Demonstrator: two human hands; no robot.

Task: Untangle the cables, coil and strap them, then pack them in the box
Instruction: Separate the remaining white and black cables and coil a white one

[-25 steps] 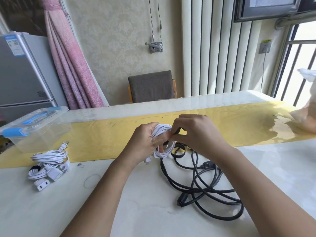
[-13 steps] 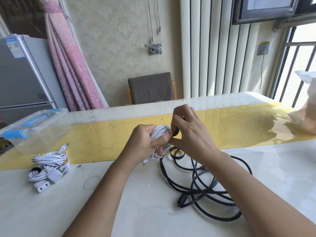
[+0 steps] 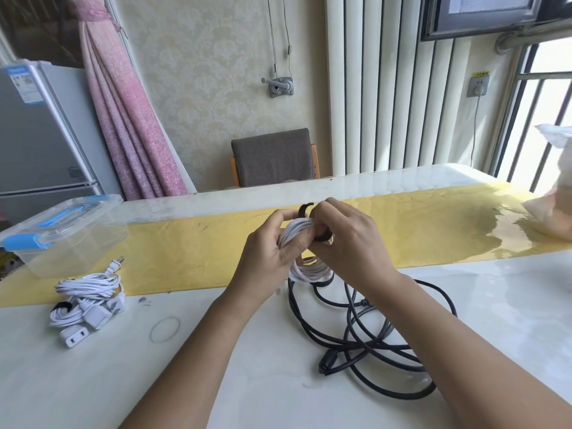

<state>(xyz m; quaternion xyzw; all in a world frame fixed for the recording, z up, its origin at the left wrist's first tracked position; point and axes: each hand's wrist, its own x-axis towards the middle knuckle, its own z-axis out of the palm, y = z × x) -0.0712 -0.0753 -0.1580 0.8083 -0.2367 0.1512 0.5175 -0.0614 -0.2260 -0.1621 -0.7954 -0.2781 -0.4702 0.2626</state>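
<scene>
Left hand (image 3: pixel 269 258) is gripping the white cable coil (image 3: pixel 308 270); right hand (image 3: pixel 346 243), at three o'clock, is pinching the black strap (image 3: pixel 304 209).

The white cable coil (image 3: pixel 301 233) is seen lifted higher above the black cable (image 3: pixel 371 345) than a second ago, when it was held close over that cable's far loops. The black strap (image 3: pixel 302 209), earlier kept low between the hands, has been drawn up over the top of the coil, and its free end now stands clear. The right hand (image 3: pixel 349 243) has been turned, with its fingers curled round the strap. The left hand (image 3: pixel 269 258) has been raised with the coil.
</scene>
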